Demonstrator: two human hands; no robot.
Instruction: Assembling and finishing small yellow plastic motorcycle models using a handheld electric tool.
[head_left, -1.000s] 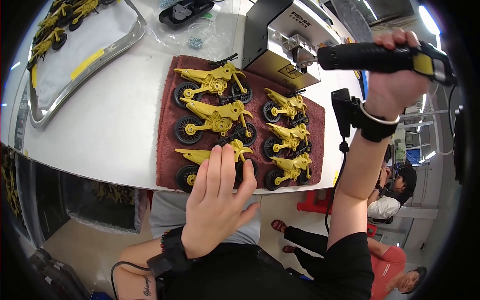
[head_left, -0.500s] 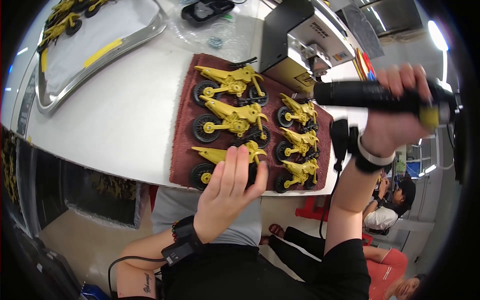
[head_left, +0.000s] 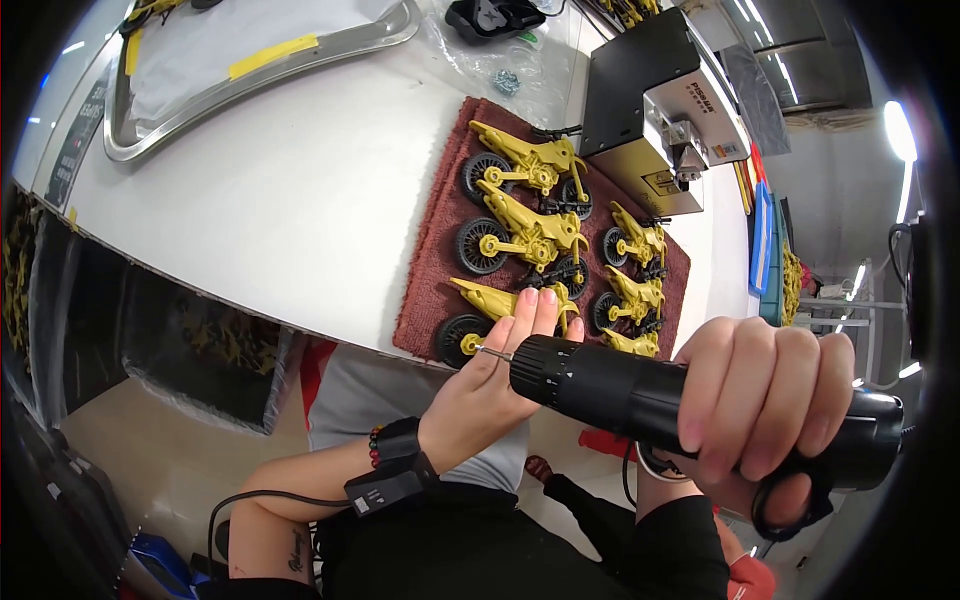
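Observation:
My right hand (head_left: 765,395) is wrapped round a black electric screwdriver (head_left: 610,380), which lies almost level and points left. Its thin bit ends close to the yellow hub of a black wheel on the nearest toy motorcycle (head_left: 482,298); whether the bit touches a screw cannot be made out. My left hand (head_left: 480,415) holds this yellow motorcycle, its fingers lying over the body. The screwdriver's nose hides my left thumb and the front wheel. More yellow toy motorcycles (head_left: 535,235) lie in two columns on a brown cloth mat (head_left: 428,270).
A black and silver box-shaped machine (head_left: 650,110) stands behind the mat. At the far left is a metal tray (head_left: 125,148) lined with white paper. Clear plastic and a black dish (head_left: 490,18) lie at the back. Below the table's front edge are bins with yellow parts (head_left: 235,345).
The screwdriver has swung from the upper right down and left to the nearest motorcycle's wheel. My left hand stays on that motorcycle. The whole view has shifted, moving the mat rightward.

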